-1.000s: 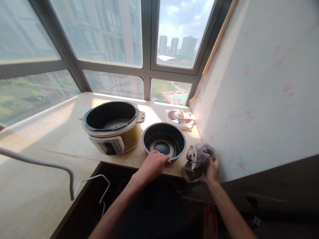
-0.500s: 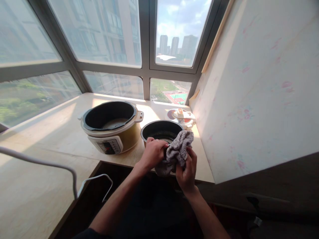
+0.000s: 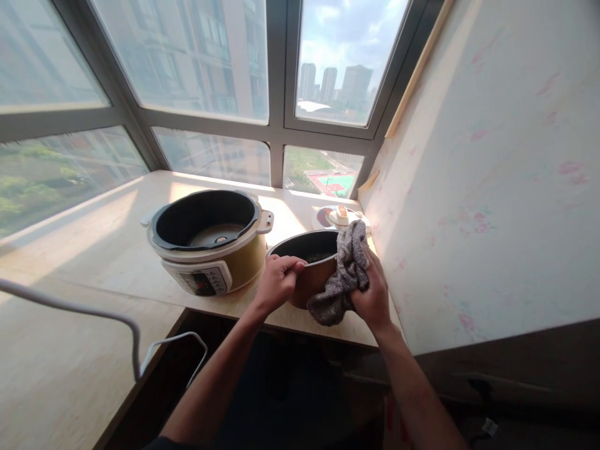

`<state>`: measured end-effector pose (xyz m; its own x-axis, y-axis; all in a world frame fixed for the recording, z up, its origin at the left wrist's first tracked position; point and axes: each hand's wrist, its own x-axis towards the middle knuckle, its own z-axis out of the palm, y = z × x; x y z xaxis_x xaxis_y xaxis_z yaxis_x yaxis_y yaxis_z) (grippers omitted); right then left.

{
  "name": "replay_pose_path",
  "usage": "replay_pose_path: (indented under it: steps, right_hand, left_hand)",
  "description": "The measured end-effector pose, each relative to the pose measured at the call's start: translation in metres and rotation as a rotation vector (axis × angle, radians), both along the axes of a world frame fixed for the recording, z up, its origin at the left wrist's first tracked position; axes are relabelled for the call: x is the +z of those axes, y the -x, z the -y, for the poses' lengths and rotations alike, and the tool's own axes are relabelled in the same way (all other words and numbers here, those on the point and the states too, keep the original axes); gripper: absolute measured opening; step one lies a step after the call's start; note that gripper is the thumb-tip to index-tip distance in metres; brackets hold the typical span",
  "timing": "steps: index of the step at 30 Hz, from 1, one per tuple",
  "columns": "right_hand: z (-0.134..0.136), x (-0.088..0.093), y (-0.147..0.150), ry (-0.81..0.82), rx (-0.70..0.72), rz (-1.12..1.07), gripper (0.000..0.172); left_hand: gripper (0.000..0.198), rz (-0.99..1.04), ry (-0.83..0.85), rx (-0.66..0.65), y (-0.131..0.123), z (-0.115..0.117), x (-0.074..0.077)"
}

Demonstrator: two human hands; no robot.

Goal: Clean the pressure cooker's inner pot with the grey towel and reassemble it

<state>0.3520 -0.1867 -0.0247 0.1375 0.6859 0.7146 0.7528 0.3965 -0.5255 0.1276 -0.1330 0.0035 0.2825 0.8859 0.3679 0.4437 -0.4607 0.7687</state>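
A brown inner pot (image 3: 312, 279) with a dark inside stands near the front edge of the sill. My left hand (image 3: 277, 282) is closed on its near rim, thumb along the edge. In my right hand (image 3: 375, 294) is a bunched grey-brown towel (image 3: 344, 275), pressed against the right side of the pot and draped over its rim. The towel hides that part of the pot and some of my right fingers. To the left is the gold and white electric pressure cooker body (image 3: 244, 259), lidless, with a control panel on its front.
Behind the pot, the cooker lid (image 3: 335, 215) lies by the patterned wall (image 3: 469, 187). A grey-white cord (image 3: 84, 310) crosses the left counter. Windows (image 3: 201, 156) border the back of the sill (image 3: 117, 250). A dark gap lies below the front edge.
My right hand and the towel have moved right, from the near rim to the pot's right side. My left hand has shifted slightly left, and more of the pot's brown outer wall shows.
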Motion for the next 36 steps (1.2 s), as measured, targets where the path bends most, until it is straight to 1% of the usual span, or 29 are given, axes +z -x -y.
replay_pose_path:
  steps: [3,5,8,10,13,15,17,21,24,25,27,30,32,36]
  right_hand:
    - [-0.024,-0.001,-0.028,0.124,0.090,-0.184,0.077]
    - [-0.041,0.000,-0.045,0.210,0.146,-0.264,0.075]
    - [-0.065,0.005,-0.065,0.314,0.257,-0.278,0.073]
    - [-0.074,0.009,-0.075,0.384,0.322,-0.253,0.073]
    - [-0.079,0.016,-0.082,0.469,0.383,-0.213,0.074]
    - [-0.077,0.021,-0.082,0.489,0.413,-0.168,0.077]
    - [-0.073,0.026,-0.081,0.472,0.432,-0.106,0.077]
    - [-0.070,0.037,-0.078,0.434,0.475,0.033,0.071]
    - [-0.072,0.045,-0.076,0.433,0.463,0.145,0.076]
    - [-0.073,0.048,-0.075,0.434,0.449,0.187,0.076]
    - [-0.073,0.052,-0.070,0.440,0.401,0.262,0.068]
    - [-0.073,0.055,-0.063,0.449,0.280,0.319,0.053]
    - [-0.073,0.055,-0.059,0.453,0.214,0.342,0.051]
    - [-0.072,0.055,-0.057,0.464,0.171,0.357,0.047]
  left_hand:
    - [0.027,0.055,-0.003,0.025,0.006,-0.004,-0.006]
    - [0.028,0.085,-0.013,0.028,0.007,-0.006,-0.011]
    - [0.030,0.108,-0.032,-0.009,0.007,-0.008,-0.016]
    - [0.031,0.116,-0.048,-0.043,0.007,-0.011,-0.019]
    - [0.035,0.138,-0.061,-0.074,0.010,-0.018,-0.022]
    - [0.042,0.151,-0.068,-0.093,0.014,-0.024,-0.024]
    - [0.049,0.157,-0.086,-0.112,0.017,-0.030,-0.026]
    - [0.060,0.186,-0.112,-0.155,0.020,-0.038,-0.028]
    - [0.063,0.228,-0.090,-0.180,0.020,-0.042,-0.028]
    - [0.063,0.243,-0.090,-0.186,0.020,-0.044,-0.027]
    - [0.062,0.267,-0.096,-0.196,0.020,-0.046,-0.026]
    - [0.061,0.277,-0.069,-0.189,0.020,-0.049,-0.025]
    - [0.061,0.264,-0.044,-0.185,0.022,-0.050,-0.023]
    - [0.055,0.174,-0.052,-0.194,0.027,-0.045,-0.016]
